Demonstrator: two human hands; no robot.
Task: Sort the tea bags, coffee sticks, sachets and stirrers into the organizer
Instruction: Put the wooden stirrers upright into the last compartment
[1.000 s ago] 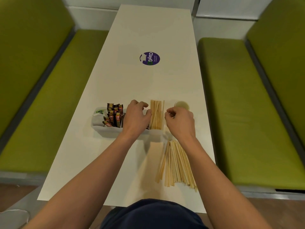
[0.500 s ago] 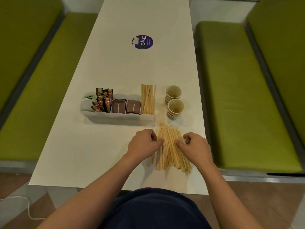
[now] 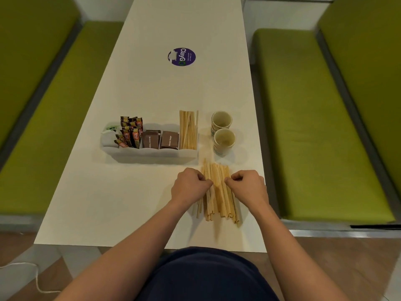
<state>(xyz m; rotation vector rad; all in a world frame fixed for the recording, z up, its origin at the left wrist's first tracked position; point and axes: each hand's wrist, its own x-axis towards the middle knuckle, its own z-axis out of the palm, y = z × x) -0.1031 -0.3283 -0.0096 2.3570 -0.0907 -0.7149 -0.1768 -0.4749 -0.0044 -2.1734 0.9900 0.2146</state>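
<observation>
A person's left hand and right hand, fingers curled, pinch a pile of wooden stirrers from both sides on the tabletop, just nearer than the white organizer.

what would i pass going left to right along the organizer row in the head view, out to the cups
tea bags → coffee sticks → first brown sugar sachet stack → second brown sugar sachet stack → stirrers in the end compartment of the organizer → paper cups, one behind the other
</observation>
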